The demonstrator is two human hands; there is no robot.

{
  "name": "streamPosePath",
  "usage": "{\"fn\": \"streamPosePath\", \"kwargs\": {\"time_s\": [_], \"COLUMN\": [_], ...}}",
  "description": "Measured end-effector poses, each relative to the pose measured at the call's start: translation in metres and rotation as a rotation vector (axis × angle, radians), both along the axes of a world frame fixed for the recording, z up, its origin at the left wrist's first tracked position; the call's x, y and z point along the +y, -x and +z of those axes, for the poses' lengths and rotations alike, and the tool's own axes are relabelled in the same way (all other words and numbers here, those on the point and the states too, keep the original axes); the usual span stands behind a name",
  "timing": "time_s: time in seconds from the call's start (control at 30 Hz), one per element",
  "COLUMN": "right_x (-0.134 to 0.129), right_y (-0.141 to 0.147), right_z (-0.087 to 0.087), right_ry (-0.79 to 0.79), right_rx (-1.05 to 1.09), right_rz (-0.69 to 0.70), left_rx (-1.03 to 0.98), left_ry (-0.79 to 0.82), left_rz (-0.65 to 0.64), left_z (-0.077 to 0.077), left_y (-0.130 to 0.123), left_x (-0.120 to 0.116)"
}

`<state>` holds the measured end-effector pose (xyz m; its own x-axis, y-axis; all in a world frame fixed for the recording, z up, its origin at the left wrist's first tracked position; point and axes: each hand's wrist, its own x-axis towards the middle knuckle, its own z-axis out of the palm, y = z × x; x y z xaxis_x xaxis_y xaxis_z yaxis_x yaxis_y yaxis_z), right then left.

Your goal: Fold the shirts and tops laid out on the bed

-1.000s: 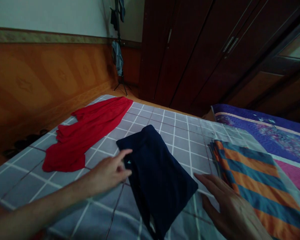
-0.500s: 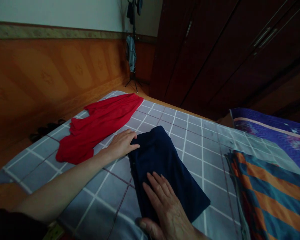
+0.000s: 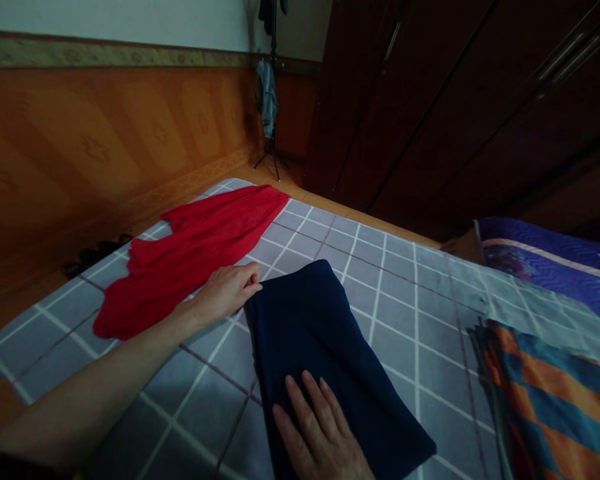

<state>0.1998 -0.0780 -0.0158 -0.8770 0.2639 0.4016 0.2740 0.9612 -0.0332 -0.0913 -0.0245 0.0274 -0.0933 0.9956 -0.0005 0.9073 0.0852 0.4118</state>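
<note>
A folded navy garment (image 3: 320,327) lies on the grey checked bedsheet (image 3: 220,393); its exact kind is hidden by the folding. At its far left corner, my left hand (image 3: 230,290) is closed in a pinch on the edge of the cloth. My right hand (image 3: 323,427) rests flat on the near part of the garment, fingers stretched out and slightly apart. Just beyond my left hand a red garment (image 3: 195,257) is spread out, somewhat crumpled.
Folded orange and blue striped cloth (image 3: 555,393) lies at the right. Behind it is a purple patterned bedding piece (image 3: 545,250). A dark wardrobe (image 3: 430,113) and a coat stand (image 3: 273,100) with clothes stand past the bed. Dark shoes (image 3: 95,257) are on the floor at left.
My left hand has closed from a looser hold into a pinch on the garment's corner. My right hand sits lower in view, still flat on the cloth. The view has shifted slightly.
</note>
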Motion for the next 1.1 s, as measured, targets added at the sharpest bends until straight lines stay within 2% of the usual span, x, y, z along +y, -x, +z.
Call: {"fn": "streamPosePath", "kwargs": {"time_s": [0.07, 0.17, 0.23, 0.33, 0.43, 0.5, 0.6, 0.73, 0.9, 1.03, 1.1], "right_x": [0.000, -0.002, -0.002, 0.000, 0.003, 0.002, -0.003, -0.003, 0.006, 0.008, 0.008], "right_y": [0.002, 0.002, -0.001, -0.007, -0.012, -0.011, -0.006, -0.004, -0.010, -0.011, -0.011], "right_z": [-0.001, 0.000, 0.002, 0.008, 0.009, 0.006, -0.001, -0.005, -0.007, -0.018, -0.023], "right_ry": [-0.025, -0.015, 0.012, 0.051, 0.069, 0.059, 0.035, 0.006, -0.044, -0.114, -0.125], "right_rx": [0.002, -0.002, 0.002, 0.023, 0.047, 0.064, 0.060, 0.024, -0.049, -0.052, -0.039], "right_rz": [0.009, -0.005, -0.034, -0.065, -0.128, -0.208, -0.296, -0.308, -0.226, -0.248, -0.265], "left_rx": [0.041, 0.068, 0.015, -0.041, -0.005, 0.032, 0.085, 0.091, 0.044, 0.045, 0.048], "left_ry": [-0.031, -0.243, -0.353, -0.372, -0.359, -0.323, -0.201, -0.088, -0.129, -0.189, -0.167], "left_rz": [-0.012, -0.100, -0.247, -0.530, -0.700, -0.720, -0.664, -0.622, -0.637, -0.779, -0.798], "left_z": [0.000, 0.008, 0.018, 0.030, 0.027, 0.018, 0.000, -0.015, -0.007, -0.002, -0.004], "left_y": [-0.002, -0.021, -0.042, -0.078, -0.106, -0.116, -0.118, -0.112, -0.114, -0.126, -0.128], "left_x": [0.000, -0.006, -0.011, -0.012, 0.002, 0.017, 0.040, 0.056, 0.050, 0.038, 0.036]}}
